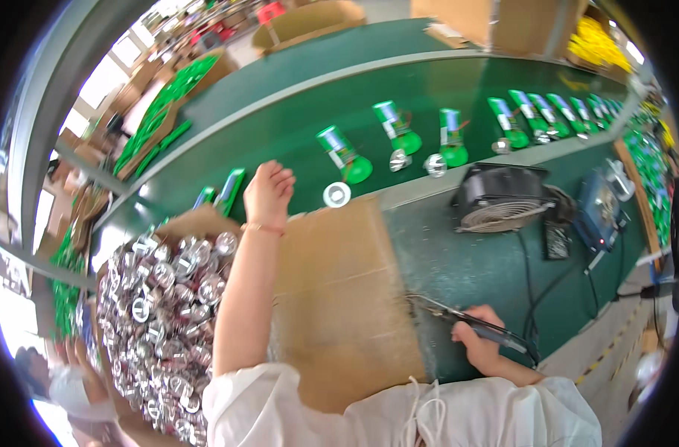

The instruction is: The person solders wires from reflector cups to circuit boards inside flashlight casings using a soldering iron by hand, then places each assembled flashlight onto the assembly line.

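My left hand [271, 190] is raised over the green belt, its fingers curled closed; whatever they may hold is hidden. Just left of it lies a green casing [229, 192]. To its right is another green casing [345, 155] with a round end, and a round silver-rimmed reflector [337, 194] sits below that. My right hand [479, 337] grips a soldering iron [496, 332] by its dark handle, low over the bench. The iron's thin metal end points left, toward the right edge of a brown cardboard sheet [339, 298].
A box heaped with shiny reflectors [164, 320] stands at left. More green casings with reflectors [451, 141] line the belt to the right. On the bench are a black fan [503, 195], a blue power unit [600, 205] and loose cables. Another person [75, 380] is at lower left.
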The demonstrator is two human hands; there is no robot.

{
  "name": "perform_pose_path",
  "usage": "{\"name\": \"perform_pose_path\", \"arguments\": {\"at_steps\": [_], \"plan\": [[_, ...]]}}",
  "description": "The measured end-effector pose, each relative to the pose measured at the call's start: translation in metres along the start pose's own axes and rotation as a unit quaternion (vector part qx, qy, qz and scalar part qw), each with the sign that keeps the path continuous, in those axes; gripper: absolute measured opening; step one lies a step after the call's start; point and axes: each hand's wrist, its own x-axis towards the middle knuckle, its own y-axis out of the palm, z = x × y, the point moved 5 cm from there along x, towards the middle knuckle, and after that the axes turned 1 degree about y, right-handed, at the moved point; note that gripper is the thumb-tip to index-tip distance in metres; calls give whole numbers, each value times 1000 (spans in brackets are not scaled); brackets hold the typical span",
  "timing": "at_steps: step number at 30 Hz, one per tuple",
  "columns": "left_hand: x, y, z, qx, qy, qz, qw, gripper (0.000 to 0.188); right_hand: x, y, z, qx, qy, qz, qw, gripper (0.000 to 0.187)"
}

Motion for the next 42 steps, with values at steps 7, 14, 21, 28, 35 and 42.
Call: {"name": "perform_pose_path", "arguments": {"at_steps": [7,14,21,28,35,42], "plan": [[-18,57,-30,29,84,16,996,22,5,-2,0,-8,-50,26,998,15],[-284,309,-5,280,268,552,738,20,-1,-16,-101,-126,19,-116,985,18],[-255,253,41,446,449,590,501,18,-9,-36,-45,-62,2,28,998,19],[-2,38,-52,774,300,11,557,37,7,2,7,21,2,21,1000,17],[92,-89,-23,908,-5,-196,370,39,5,-7,-3,10,-50,38,998,18],[55,-15,-41,867,116,4,484,42,3,-4,-1,27,-21,27,999,19]]}}
